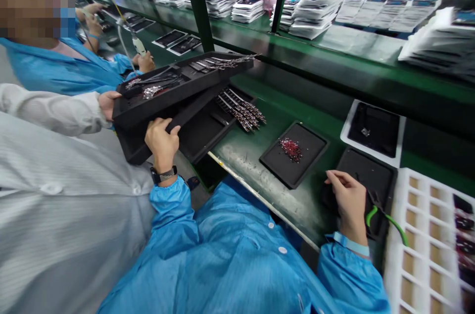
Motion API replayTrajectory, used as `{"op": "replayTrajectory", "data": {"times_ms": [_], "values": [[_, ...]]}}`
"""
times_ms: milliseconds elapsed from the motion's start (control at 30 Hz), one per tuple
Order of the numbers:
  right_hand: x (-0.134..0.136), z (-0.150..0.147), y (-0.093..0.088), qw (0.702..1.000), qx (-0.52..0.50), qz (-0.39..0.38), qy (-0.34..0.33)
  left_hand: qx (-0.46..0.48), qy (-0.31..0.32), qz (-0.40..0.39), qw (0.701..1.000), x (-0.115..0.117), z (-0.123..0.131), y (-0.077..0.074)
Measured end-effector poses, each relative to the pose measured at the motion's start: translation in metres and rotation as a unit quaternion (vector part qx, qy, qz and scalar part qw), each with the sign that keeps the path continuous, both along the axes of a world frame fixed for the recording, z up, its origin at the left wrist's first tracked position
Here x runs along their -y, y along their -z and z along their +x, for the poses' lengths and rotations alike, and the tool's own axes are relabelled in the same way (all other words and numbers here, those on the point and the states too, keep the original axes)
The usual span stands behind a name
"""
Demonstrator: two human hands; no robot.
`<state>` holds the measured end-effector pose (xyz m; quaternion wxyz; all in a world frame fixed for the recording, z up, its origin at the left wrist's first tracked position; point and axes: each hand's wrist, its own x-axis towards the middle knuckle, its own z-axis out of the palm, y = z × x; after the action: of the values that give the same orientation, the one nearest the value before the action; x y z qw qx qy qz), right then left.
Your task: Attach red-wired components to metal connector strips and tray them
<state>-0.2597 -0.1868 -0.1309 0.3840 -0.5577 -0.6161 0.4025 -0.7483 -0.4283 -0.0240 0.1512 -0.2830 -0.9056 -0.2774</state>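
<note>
My left hand, with a dark watch at the wrist, grips the edge of a black tray that stands tilted at the left. Above it, another person's hand holds a larger black tray with metal strips and small parts in it. A bundle of metal strips lies at the back of a lower black tray. My right hand, its fingers pinched together, is over the left edge of a black tray; whatever they hold is too small to name. Green-handled pliers lie beside it.
A small black tray with red parts sits mid-bench. At the right are a white-framed panel and a white compartment tray. A person in white stands close on my left. Paper stacks fill the shelf behind.
</note>
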Motion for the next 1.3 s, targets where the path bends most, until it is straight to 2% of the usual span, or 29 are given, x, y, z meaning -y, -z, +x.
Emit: {"op": "replayTrajectory", "data": {"times_ms": [200, 300, 367, 433, 500, 567, 667, 867, 933, 1000, 1100, 1200, 1300], "values": [[-0.002, 0.0, 0.0, 1.0, 0.005, 0.01, -0.007, -0.026, -0.016, 0.015, 0.999, 0.012, 0.004, -0.012], [0.003, -0.005, -0.006, 0.999, 0.021, 0.029, -0.003, -0.041, -0.025, 0.028, 0.998, 0.017, 0.003, -0.012], [0.01, -0.014, -0.012, 0.996, 0.066, 0.066, -0.001, -0.052, -0.031, 0.041, 0.997, 0.019, 0.001, -0.009], [0.019, -0.029, -0.02, 0.985, 0.128, 0.114, -0.037, -0.059, -0.033, 0.056, 0.996, 0.018, 0.0, -0.007], [0.026, -0.048, -0.028, 0.965, 0.173, 0.155, -0.118, -0.064, -0.031, 0.069, 0.995, 0.016, -0.001, -0.005], [0.029, -0.069, -0.035, 0.942, 0.205, 0.172, -0.201, -0.07, -0.024, 0.075, 0.994, 0.013, -0.001, -0.005], [0.028, -0.102, -0.05, 0.908, 0.26, 0.172, -0.282, -0.075, -0.016, 0.069, 0.995, 0.008, 0.001, -0.006], [0.024, -0.176, -0.1, 0.85, 0.247, 0.231, -0.403, -0.037, -0.032, 0.072, 0.996, 0.0, 0.009, -0.013], [0.022, -0.208, -0.11, 0.837, 0.244, 0.235, -0.43, -0.022, -0.036, 0.089, 0.995, -0.003, 0.011, -0.015], [0.016, -0.243, -0.111, 0.824, 0.251, 0.231, -0.453, -0.02, -0.024, 0.104, 0.994, -0.005, 0.011, -0.017], [0.001, -0.299, -0.102, 0.817, 0.289, 0.222, -0.446, -0.038, 0.005, 0.12, 0.992, -0.01, 0.009, -0.021], [-0.017, -0.353, -0.092, 0.832, 0.356, 0.217, -0.366, -0.062, 0.012, 0.128, 0.99, -0.014, 0.005, -0.024], [-0.034, -0.398, -0.085, 0.821, 0.424, 0.202, -0.324, -0.068, 0.02, 0.121, 0.99, -0.017, 0.001, -0.024]]}}
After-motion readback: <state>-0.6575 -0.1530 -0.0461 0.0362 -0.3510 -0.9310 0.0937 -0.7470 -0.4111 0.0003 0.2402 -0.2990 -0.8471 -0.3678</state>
